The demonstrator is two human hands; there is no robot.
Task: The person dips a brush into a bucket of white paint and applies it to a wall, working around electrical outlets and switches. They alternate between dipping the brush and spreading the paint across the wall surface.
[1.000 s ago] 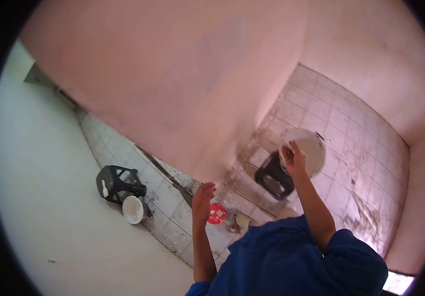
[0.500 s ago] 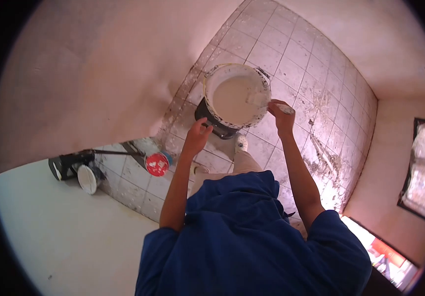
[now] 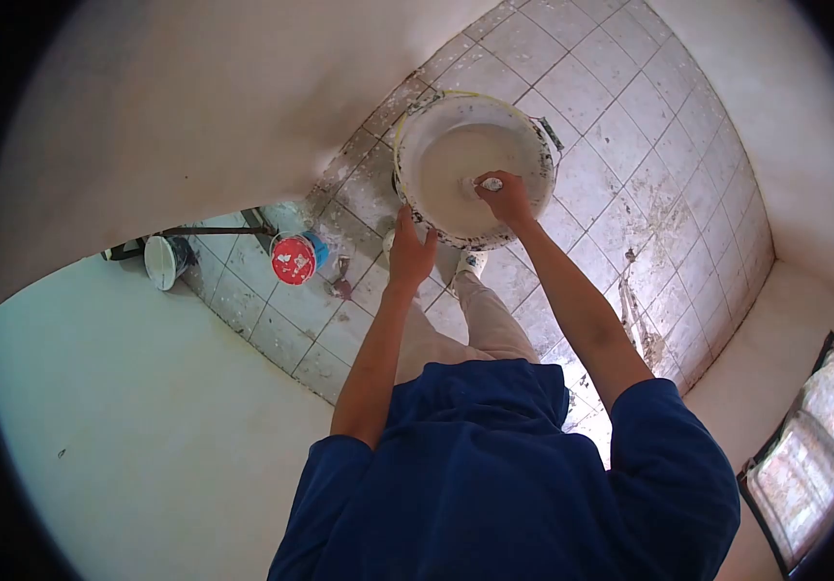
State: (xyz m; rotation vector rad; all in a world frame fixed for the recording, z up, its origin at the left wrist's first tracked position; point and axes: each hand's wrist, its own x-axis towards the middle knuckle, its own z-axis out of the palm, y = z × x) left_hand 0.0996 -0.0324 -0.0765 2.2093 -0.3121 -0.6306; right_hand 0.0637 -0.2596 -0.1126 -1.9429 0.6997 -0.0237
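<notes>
While the right hand (image 3: 508, 200) reaches over the bucket (image 3: 433, 134), pinching a handle (image 3: 492, 183), the left hand (image 3: 412, 254) spreads beside the rim (image 3: 464, 241).

Lower end of tool (image 3: 492, 184) in right hand (image 3: 508, 201) indistinct against pale mix (image 3: 461, 155), window (image 3: 809, 450) cut off at right of view

Strong daylight glares white on the pale square floor tiles (image 3: 586, 412) at the near right, while the plain upper-left wall (image 3: 194, 126) sits dim with a soft shadow. Fisheye distortion bends the tile lines, black vignetting rings the view, and fine detail is slightly soft.
</notes>
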